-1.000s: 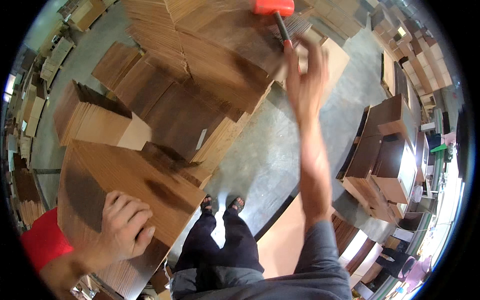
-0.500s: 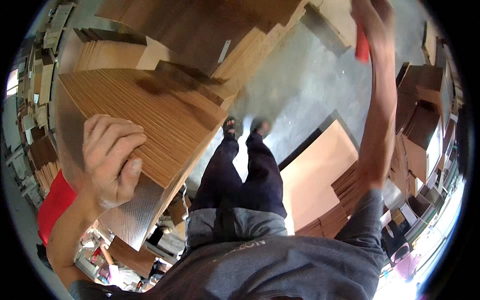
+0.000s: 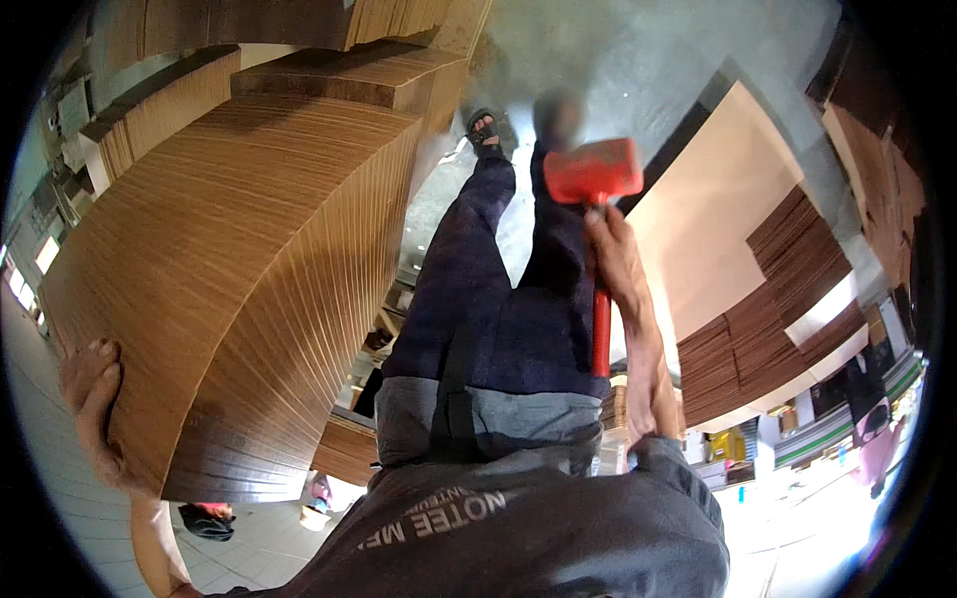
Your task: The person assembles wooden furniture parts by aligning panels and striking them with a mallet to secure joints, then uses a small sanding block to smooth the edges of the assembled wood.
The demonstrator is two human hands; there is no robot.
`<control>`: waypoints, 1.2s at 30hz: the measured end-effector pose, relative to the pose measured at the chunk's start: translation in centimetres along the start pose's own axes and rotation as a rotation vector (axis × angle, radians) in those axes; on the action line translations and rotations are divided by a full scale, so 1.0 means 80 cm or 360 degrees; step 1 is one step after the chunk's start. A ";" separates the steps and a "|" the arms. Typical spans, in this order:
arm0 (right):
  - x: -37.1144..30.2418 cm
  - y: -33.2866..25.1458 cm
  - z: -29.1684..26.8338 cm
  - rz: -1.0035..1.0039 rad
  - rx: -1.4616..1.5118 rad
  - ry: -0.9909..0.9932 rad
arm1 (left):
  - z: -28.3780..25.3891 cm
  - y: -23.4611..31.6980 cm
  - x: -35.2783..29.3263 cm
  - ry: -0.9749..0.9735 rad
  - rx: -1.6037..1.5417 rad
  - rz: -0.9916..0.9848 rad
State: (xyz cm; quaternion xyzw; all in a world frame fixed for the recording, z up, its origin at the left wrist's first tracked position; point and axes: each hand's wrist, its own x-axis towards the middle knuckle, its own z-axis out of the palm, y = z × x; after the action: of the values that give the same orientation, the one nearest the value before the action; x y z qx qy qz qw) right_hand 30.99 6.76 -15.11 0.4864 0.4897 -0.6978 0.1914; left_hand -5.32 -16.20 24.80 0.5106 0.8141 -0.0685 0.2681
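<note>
A tall stack of wood-grain boards (image 3: 249, 209) fills the left side, its many thin layers showing on the side facing me. Against the stack's left edge lies my left hand (image 3: 92, 404), its fingers bent and nothing held in them. My right hand (image 3: 616, 254) is wrapped round the handle of a red mallet (image 3: 595, 171), close below its head. The mallet head is scuffed and in front of my leg, away from the stack. Its handle runs down toward my waist.
More board stacks stand beyond at the upper left (image 3: 159, 115). To my right is a low stack with a pale top board (image 3: 713, 219) and dark brown boards (image 3: 788, 259) beside it. Grey floor (image 3: 678, 60) shows between the stacks. A person's dark-covered head (image 3: 207, 520) shows at the lower left.
My right hand has come down and inward from the far right, bringing the mallet near my legs. My left hand has gone from above the stack's near corner to its left edge.
</note>
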 end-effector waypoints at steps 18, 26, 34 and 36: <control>0.088 -0.250 0.036 -0.0707 -0.0763 -0.0750 | 0.006 -0.003 0.000 0.0103 0.0105 0.0032; 0.100 -0.270 0.070 -0.0537 -0.0934 -0.1032 | -0.001 -0.014 -0.005 0.0033 0.0020 0.0046; 0.106 -0.293 0.060 -0.0743 -0.0947 -0.1029 | 0.005 -0.015 -0.005 0.0124 -0.0086 0.0061; 0.103 -0.304 0.059 -0.0788 -0.0962 -0.0983 | 0.007 -0.013 -0.003 0.0129 -0.0045 0.0049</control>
State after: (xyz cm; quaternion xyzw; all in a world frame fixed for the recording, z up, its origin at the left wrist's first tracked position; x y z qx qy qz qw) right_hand 6.81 15.29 -9.93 0.0488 0.6914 -0.6605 0.2885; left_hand -5.95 -17.10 24.32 0.5215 0.8172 -0.0319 0.2432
